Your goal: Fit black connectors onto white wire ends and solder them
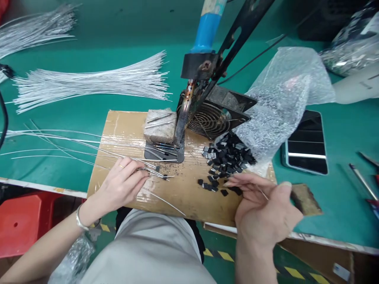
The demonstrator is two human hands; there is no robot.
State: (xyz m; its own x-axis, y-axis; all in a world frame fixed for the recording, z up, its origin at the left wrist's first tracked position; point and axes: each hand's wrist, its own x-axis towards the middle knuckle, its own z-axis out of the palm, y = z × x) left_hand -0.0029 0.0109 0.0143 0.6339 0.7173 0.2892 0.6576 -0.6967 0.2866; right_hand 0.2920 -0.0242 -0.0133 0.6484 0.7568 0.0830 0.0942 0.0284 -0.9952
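Blue-handled tool (207,27): upper end cut off by the top edge; black arm (242,23) beside it likewise cut off; wire bundle (35,27) at upper left runs out past the left edge, its far ends unseen; loose wires (59,138) on the board also leave the frame at left; right hand (266,209): fingertips cover some of the black parts (227,157), and what the thumb and forefinger pinch is too thin to identify; left hand (121,185): wire ends under its fingers hidden; bubble-wrap bag (284,98) veils its contents; foil bag (355,43) cropped at the right edge.
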